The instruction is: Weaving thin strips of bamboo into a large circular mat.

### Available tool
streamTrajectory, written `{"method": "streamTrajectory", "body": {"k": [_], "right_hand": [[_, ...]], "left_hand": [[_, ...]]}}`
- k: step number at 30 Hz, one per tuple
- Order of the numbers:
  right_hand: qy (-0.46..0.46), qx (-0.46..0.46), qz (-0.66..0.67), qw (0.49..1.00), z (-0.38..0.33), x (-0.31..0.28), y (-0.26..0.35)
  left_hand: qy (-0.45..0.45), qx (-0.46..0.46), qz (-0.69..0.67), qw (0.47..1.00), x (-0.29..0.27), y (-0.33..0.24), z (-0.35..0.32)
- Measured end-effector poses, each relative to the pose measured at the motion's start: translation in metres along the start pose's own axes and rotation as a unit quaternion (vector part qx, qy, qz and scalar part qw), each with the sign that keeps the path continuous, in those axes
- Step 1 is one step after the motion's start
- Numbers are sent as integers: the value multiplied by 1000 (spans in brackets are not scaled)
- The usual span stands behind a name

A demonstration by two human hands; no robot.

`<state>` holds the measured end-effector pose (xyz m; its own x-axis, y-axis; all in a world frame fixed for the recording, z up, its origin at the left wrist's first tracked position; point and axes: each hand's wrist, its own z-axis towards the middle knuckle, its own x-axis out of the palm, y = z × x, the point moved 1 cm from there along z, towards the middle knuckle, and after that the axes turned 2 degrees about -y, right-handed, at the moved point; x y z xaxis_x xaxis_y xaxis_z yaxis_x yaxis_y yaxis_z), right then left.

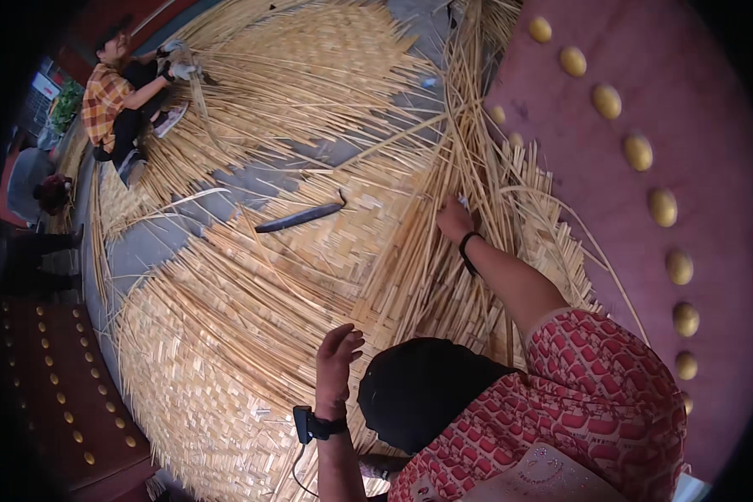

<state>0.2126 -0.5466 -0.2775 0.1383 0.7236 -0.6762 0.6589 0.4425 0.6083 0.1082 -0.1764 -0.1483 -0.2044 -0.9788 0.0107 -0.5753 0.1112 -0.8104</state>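
My right hand [455, 220] reaches out over a long bundle of loose bamboo strips [468, 125], its fingers closed on strips at the bundle's edge. A small whitish bit shows beside its fingertips, too small to name. My left hand [337, 364] is raised above the woven bamboo mat [201, 368], its fingers loosely bent and apart, holding nothing. Unwoven strip ends fan out from the mat under and ahead of my hands. A long dark tool with a hooked end, perhaps a blade [301, 218], lies on the weave ahead of my left hand.
At the far left a person in a checked shirt [107, 100] and gloves sits working strips of another woven mat [326, 50]. A red studded door panel [644, 100] stands along my right. Another studded panel [58, 376] is at the left. Grey floor [151, 251] shows between the mats.
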Motion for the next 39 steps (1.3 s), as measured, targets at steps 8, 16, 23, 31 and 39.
{"method": "streamTrajectory", "body": {"k": [8, 16, 23, 31, 39], "right_hand": [[-166, 54, 530, 830, -29, -23, -65], [376, -319, -5, 870, -222, -118, 24], [399, -265, -14, 878, -315, -154, 31], [263, -348, -238, 868, -356, -207, 103], [60, -485, -327, 809, -363, -282, 199]], "left_hand": [[84, -52, 12, 995, 2, 41, 7], [224, 57, -131, 964, 36, 9, 38], [363, 45, -655, 661, 59, -43, 33], [-7, 571, -605, 554, -189, -121, -89], [-297, 576, -340, 682, -185, -123, -161]]}}
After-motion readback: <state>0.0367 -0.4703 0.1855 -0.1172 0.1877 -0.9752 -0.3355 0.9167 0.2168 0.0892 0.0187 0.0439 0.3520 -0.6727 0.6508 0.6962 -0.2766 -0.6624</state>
